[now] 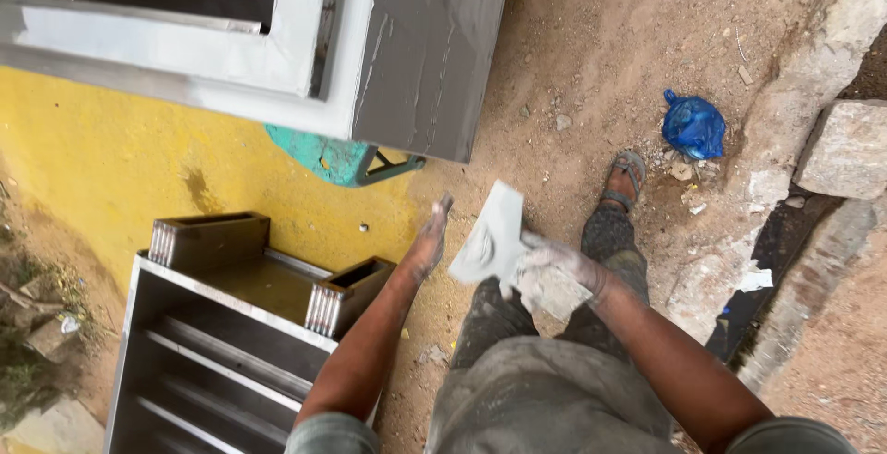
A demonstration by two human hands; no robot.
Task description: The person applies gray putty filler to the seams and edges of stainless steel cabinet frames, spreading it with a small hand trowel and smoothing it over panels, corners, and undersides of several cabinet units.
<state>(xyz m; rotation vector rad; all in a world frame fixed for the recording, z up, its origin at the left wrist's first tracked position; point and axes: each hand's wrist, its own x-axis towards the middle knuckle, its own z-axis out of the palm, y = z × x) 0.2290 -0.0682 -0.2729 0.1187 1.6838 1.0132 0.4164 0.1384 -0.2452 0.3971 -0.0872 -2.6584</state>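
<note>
A crumpled grey sheet of sandpaper (490,237) is held above the dirt ground (573,66), pinched in the dusty right hand (559,265). The left hand (427,242) hangs open just beside it, fingers straight. A grey metal frame (231,325) stands to the left.

place: outdoor building site
clues: bare dirt ground (573,66), rough stone blocks (845,149), half-painted yellow wall (111,158), grey metal frame (212,325)
</note>
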